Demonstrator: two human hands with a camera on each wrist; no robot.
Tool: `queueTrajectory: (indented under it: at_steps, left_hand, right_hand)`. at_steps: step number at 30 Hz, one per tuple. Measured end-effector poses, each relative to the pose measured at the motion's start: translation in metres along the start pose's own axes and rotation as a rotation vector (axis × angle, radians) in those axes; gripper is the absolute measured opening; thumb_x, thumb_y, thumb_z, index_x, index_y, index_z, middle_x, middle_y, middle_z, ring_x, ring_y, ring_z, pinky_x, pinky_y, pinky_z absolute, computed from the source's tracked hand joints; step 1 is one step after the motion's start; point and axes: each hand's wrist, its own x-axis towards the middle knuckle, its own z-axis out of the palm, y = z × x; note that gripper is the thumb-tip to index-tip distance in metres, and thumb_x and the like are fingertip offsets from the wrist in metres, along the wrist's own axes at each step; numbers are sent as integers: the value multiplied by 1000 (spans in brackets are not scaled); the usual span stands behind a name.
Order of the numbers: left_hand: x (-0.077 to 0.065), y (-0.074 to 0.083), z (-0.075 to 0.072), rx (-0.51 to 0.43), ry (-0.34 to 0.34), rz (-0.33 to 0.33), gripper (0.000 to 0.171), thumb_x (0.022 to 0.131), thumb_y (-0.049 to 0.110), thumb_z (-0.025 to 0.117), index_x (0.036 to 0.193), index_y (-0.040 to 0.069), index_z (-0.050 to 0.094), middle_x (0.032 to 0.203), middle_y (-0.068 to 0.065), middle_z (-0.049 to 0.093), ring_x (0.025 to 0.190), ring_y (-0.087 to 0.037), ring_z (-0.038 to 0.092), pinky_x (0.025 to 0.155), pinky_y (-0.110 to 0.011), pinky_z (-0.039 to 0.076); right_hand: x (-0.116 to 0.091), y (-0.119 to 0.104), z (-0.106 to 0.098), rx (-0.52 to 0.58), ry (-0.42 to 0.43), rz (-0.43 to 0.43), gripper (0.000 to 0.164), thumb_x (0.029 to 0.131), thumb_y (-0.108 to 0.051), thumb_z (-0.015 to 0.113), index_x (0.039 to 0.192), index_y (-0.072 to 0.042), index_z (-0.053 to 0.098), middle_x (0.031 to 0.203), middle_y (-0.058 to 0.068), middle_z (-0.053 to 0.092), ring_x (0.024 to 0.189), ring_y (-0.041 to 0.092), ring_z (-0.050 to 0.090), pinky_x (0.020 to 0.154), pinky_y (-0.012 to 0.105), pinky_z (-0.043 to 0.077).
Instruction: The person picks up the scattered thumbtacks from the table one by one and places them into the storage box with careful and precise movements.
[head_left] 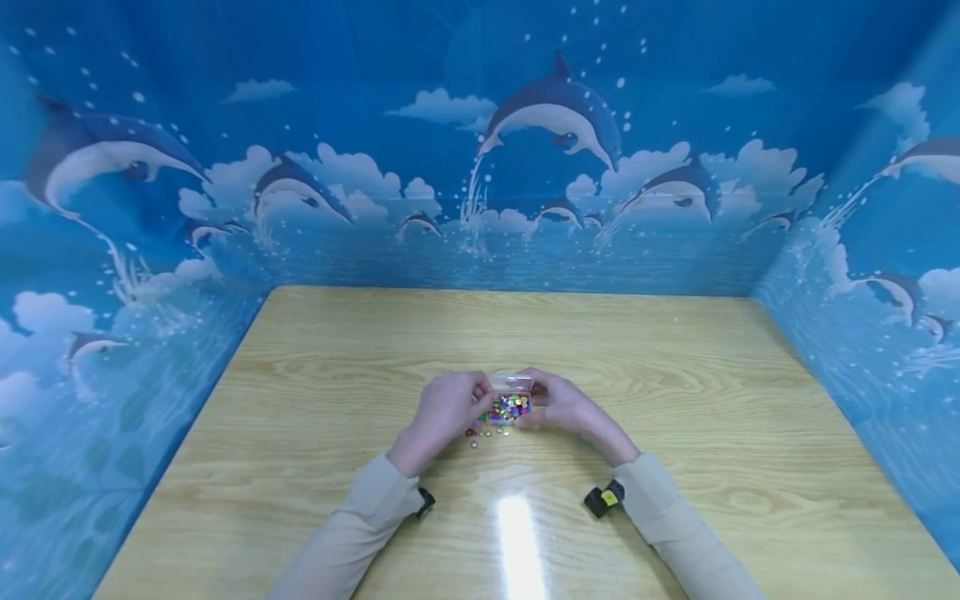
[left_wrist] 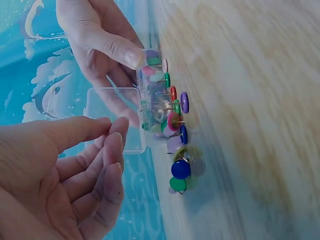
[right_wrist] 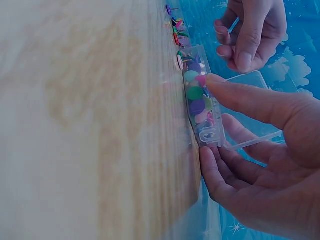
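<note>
A small clear plastic box (right_wrist: 210, 136) with its hinged lid (head_left: 512, 382) raised sits on the table, full of colourful thumbtacks (head_left: 508, 407). My right hand (head_left: 564, 407) grips the box from its right side, thumb on the near wall and other fingers round the far side. Over the left end of the box hovers my left hand (head_left: 450, 403), thumb and fingertips brought together; I see nothing between them in either wrist view. Loose thumbtacks (left_wrist: 180, 170) in blue, green, red and purple lie beside the box, to its left and in front.
The wood-grain table (head_left: 360, 333) stretches out all around the box. Dolphin-printed curtains (head_left: 420, 150) stand behind it and along both sides. Dark wrist devices (head_left: 603, 498) hang below the cuffs. A bright light reflection lies on the near tabletop.
</note>
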Motion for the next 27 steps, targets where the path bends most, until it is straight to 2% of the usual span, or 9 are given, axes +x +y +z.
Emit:
queueTrajectory:
  at_steps: [7,13,18,24,27]
  left_hand:
    - [1,-8,-7,28,51,17,7,93,19,73,90,13,72,83,1,74,49,-2,52,44,-18,42]
    - [-1,-22,-18,94,90,-36,2,90,15,76,91,15,73,86,2,74,66,-9,61,64,-26,53]
    - [-5,-31,-22,95,37,-40,7,86,10,79,88,15,74,84,2,73,74,-13,65,71,-31,56]
    - [-7,-35,-17,117,-46,-46,5,88,14,78,91,17,76,87,3,74,78,-12,66,74,-31,56]
    - [-7,-36,-15,127,-61,-56,5,89,15,77,90,19,77,88,3,74,78,-12,65,75,-31,55]
  right_hand:
    - [-1,0,0,12,-1,-5,71,77,-9,86,141,-12,55,131,13,63,120,34,59,106,54,47]
    - [-1,-2,0,-3,6,6,74,77,-9,86,143,-10,53,129,13,64,119,34,60,106,53,47]
    - [-1,-3,0,-15,11,9,75,77,-9,86,143,-9,53,128,13,63,119,33,59,106,53,47]
    - [0,-2,1,-13,2,-2,74,77,-9,86,143,-9,53,129,13,63,119,33,59,107,52,47]
    - [1,-2,1,-13,2,2,75,77,-8,86,143,-9,52,129,13,63,120,34,59,106,51,47]
